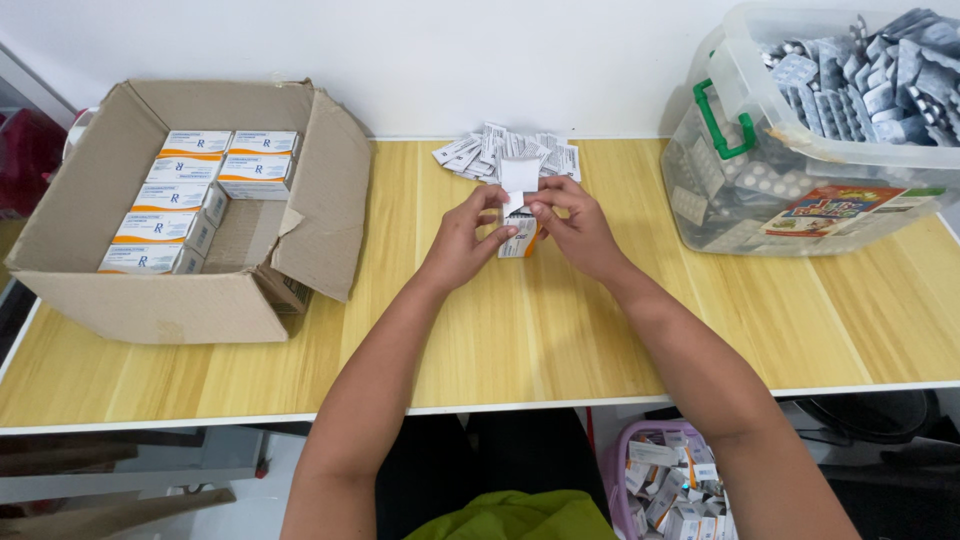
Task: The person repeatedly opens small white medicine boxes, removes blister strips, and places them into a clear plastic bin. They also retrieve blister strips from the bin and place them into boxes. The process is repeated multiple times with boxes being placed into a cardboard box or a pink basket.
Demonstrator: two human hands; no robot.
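Note:
Both my hands meet over the middle of the wooden table (520, 330). My left hand (464, 240) and my right hand (575, 225) together hold a small white and orange medicine box (520, 240) standing upright. Its white top flap (520, 175) sticks up between my fingertips. A pile of folded paper leaflets (505, 150) lies just behind the box, against the wall.
An open cardboard carton (190, 290) at the left holds rows of the same white and orange boxes (175, 215). A clear plastic bin (800, 160) with a green latch, full of blister packs, stands at the right. Below the table edge sits a purple basket (670, 490) of small boxes.

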